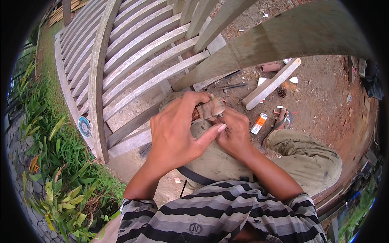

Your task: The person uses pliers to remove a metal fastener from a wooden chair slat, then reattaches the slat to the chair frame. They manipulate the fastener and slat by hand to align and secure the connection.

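Both my hands meet in front of my lap around a small, crumpled tan piece point(212, 108) with a shiny greyish rounded end. Its exact kind cannot be made out. My left hand point(176, 131) grips it from the left, index finger curled over the top and thumb stretched across toward the right hand. From the right, my right hand point(235, 131) closes on its lower side, with the fingertips partly hidden. Just beyond the hands stands a weathered wooden slatted frame point(146, 56), bench-like, with a broad curved board point(263, 44) reaching to the upper right.
A round blue disc point(84, 126) rests against the frame's left rail. On the dirt lie a loose wooden bar point(271, 84), an orange-and-white box point(259, 123), a dark thin rod point(229, 86) and a pine cone point(281, 92). My sandalled foot point(283, 117) is nearby. Plants point(60, 170) line the left.
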The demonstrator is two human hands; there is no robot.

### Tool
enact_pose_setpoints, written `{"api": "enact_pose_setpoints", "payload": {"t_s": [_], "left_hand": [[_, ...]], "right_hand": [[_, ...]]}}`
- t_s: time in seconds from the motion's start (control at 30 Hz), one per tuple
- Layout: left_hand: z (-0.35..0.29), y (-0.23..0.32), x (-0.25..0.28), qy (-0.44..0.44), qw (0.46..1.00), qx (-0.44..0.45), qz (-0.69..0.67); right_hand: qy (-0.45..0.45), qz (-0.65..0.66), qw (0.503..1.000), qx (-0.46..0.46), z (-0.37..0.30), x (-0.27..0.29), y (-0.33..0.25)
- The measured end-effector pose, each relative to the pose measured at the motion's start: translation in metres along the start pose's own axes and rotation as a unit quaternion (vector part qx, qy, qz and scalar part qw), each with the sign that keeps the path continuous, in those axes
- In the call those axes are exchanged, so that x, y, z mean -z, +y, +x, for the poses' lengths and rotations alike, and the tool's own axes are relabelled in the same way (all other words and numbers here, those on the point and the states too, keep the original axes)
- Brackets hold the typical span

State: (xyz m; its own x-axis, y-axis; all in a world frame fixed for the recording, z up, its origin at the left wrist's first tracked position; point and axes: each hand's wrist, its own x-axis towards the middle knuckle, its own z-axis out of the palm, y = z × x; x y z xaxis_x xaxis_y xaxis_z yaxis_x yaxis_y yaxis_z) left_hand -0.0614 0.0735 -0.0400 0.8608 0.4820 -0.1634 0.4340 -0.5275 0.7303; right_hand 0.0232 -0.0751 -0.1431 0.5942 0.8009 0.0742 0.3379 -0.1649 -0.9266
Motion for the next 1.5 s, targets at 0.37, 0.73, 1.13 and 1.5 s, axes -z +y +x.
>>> {"api": "enact_pose_setpoints", "payload": {"t_s": [0.37,0.73,1.13,1.5], "left_hand": [[-0.002,0.001,-0.022,0.056,0.991,-0.033,0.121],[0.004,0.001,-0.014,0.004,0.993,0.015,0.118],[0.011,-0.001,-0.022,-0.008,0.988,0.145,-0.048],[0.007,-0.001,-0.030,0.032,0.992,0.121,0.011]], "right_hand": [[0.003,-0.014,0.996,0.087,0.010,-0.008,0.038],[-0.006,0.061,0.997,0.049,0.009,0.003,0.026],[0.075,0.009,0.997,0.024,0.002,0.004,0.027],[0.041,0.048,0.998,0.011,0.013,0.005,0.038]]}}
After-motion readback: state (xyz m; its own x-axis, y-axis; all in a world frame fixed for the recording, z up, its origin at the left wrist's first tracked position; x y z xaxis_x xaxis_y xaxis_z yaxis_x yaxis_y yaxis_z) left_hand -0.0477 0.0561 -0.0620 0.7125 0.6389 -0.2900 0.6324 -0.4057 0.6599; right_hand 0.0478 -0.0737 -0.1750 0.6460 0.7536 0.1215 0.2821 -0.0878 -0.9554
